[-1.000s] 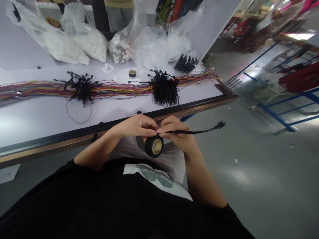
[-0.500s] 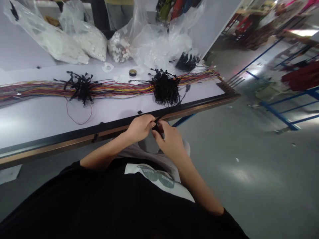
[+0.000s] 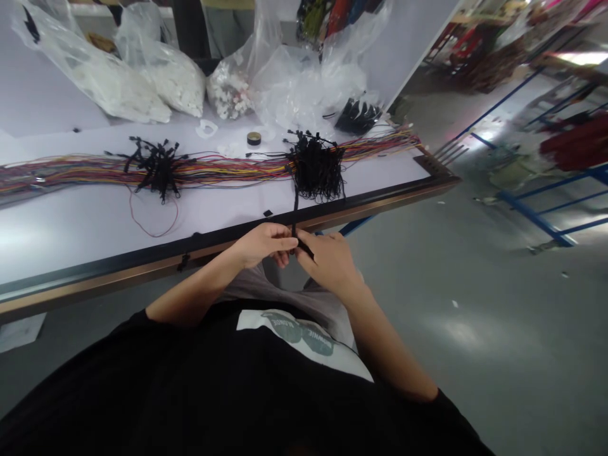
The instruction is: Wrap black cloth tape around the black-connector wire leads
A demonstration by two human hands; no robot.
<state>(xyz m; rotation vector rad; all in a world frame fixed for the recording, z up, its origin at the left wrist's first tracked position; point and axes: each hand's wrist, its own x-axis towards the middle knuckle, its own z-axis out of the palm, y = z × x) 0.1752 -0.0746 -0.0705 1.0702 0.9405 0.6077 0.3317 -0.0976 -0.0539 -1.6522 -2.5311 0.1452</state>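
At the table's front edge, my left hand (image 3: 266,246) pinches a black cable (image 3: 295,208) between thumb and fingers. My right hand (image 3: 330,258) is closed beside it, its fingertips meeting my left thumb at the cable. A dark strip shows along the right fingers; whether it is the same cable or tape, I cannot make out. Upward from my hands the cable runs over the edge to a dense black bunch of cable ends (image 3: 317,168). This bunch lies on a long bundle of coloured wires (image 3: 237,170).
Farther left on the wires sits a smaller black bunch (image 3: 159,168). Behind stand a black tape roll (image 3: 254,138), clear bags of white parts (image 3: 180,82) and a bag of black parts (image 3: 358,117). Blue metal frames (image 3: 536,218) stand on the floor at right.
The black cable has swung from slanting right to running nearly straight up from my hands. Both hands have shifted slightly down, and my left fingers have changed their hold.
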